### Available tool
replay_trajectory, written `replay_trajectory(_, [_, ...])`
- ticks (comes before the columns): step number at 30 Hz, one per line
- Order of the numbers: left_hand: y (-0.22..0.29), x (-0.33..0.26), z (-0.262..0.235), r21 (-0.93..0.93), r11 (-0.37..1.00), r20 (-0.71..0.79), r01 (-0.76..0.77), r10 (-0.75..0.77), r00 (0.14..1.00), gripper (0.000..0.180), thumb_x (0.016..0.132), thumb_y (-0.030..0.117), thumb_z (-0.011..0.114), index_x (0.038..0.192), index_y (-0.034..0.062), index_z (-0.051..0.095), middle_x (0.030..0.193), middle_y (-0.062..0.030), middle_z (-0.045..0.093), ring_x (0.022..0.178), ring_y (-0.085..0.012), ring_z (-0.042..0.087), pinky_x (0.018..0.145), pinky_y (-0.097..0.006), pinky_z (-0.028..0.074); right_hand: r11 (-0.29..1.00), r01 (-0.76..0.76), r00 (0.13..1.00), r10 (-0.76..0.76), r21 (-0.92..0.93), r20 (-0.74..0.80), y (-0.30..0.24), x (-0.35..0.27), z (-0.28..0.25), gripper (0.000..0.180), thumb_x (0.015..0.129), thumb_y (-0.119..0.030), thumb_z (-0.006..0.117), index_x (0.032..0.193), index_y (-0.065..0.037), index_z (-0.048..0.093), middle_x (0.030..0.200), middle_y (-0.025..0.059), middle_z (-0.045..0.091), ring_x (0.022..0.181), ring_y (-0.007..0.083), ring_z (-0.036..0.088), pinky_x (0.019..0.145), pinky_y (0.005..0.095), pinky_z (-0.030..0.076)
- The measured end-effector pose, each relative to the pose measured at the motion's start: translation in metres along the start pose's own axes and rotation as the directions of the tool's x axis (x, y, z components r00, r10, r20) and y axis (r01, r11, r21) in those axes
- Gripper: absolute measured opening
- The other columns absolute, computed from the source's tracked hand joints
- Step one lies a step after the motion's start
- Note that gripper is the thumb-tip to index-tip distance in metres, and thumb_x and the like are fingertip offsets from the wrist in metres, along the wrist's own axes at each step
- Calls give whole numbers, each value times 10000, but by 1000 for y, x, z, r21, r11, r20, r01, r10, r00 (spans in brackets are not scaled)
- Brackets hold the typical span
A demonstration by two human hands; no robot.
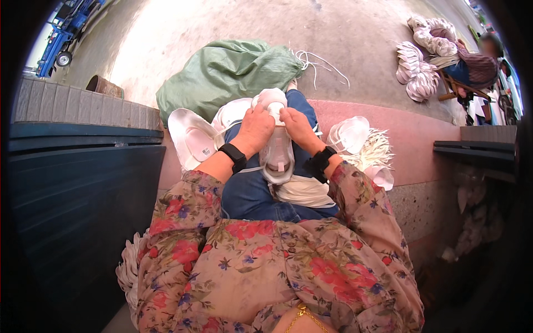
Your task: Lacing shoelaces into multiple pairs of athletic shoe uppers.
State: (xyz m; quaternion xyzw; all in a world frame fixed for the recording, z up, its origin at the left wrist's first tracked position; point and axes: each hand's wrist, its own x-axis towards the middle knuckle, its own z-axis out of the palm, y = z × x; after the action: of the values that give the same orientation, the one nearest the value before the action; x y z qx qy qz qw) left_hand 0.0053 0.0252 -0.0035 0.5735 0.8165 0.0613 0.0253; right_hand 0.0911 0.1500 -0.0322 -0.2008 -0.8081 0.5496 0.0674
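A pale white-pink shoe (277,151) rests between my knees, its toe pointing away from me and its opening toward me. My left hand (254,129) grips it from the left, fingers closed near the tongue and lacing area. From the other side, my right hand (298,127) is closed on the same part, thumb and fingers pinched close to the left hand. Whether a lace lies in the fingertips cannot be made out. Across my lap lies a bundle of cream strands (302,191), perhaps laces. Another white shoe (191,139) sits beside my left forearm.
A green sack (227,72) with white ties lies ahead. To my right are white shoes (352,135) and a heap of pale laces (377,150). Dark door panels (83,211) stand at left. Far right, a seated person (477,66) is near stacked shoes (416,72).
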Motion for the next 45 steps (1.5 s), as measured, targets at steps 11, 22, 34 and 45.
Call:
replay_trajectory(11, [-3,0,14,-188,951,-7,245,-250,968,180,704,191,599,645,21,609,641,-130,585,721,-286,532,612,-397,434,554,-571,819,434,606,375,-24,-31,-19,207,889,-234,415,816,-51,481,630,33,513,486,102,489,408,247,404])
replay_trajectory(22, [6,-20,-2,-267,923,19,277,-282,959,147,666,185,603,661,38,595,654,-120,594,751,-308,530,615,-416,434,884,-416,885,341,212,316,-17,-17,8,210,815,-158,465,687,-21,559,580,40,548,462,114,506,427,247,401])
replay_trajectory(34, [-23,-13,3,-486,822,276,296,-177,945,149,658,143,582,688,-3,573,580,-157,549,537,-285,529,551,-354,419,846,-3,998,36,-533,51,-18,-29,39,195,791,-195,503,762,-6,535,758,180,602,676,344,591,582,427,462])
replay_trajectory(45, [27,-53,-27,-279,960,-44,2,-15,999,348,675,147,626,1019,142,574,1147,-90,478,1080,-321,400,823,-400,398,881,226,910,-39,-415,413,-38,-71,-28,232,805,-225,457,744,-19,544,680,201,565,661,371,566,590,456,437])
